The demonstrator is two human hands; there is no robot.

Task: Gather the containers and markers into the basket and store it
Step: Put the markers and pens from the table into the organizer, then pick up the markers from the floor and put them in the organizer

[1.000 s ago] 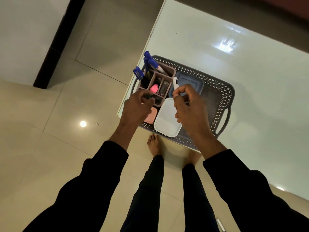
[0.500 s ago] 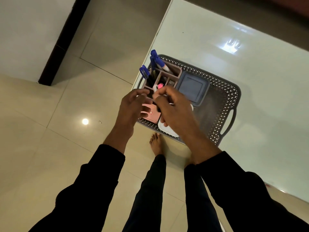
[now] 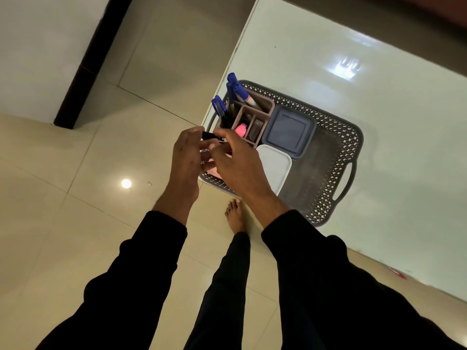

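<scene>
A grey perforated basket (image 3: 336, 157) sits at the near left corner of the white table (image 3: 379, 84). Inside it stands a brown divided organiser (image 3: 262, 102) with blue-capped markers (image 3: 237, 89) and a pink one (image 3: 240, 130), beside a blue-lidded container (image 3: 288, 131), a white-lidded container (image 3: 275, 168) and a pink container (image 3: 213, 170). My left hand (image 3: 185, 160) and my right hand (image 3: 237, 162) meet over the basket's near left corner and together pinch a black marker (image 3: 212, 136).
The basket's right half is bare, with a handle (image 3: 346, 180) on its right side. Beige floor tiles (image 3: 88, 160) lie to the left, with a dark wall edge (image 3: 83, 72) beyond. My bare foot (image 3: 236, 215) stands just below the table edge.
My right hand has moved left from over the white-lidded container to meet my left hand. Both now hold a black marker at the organiser's near corner.
</scene>
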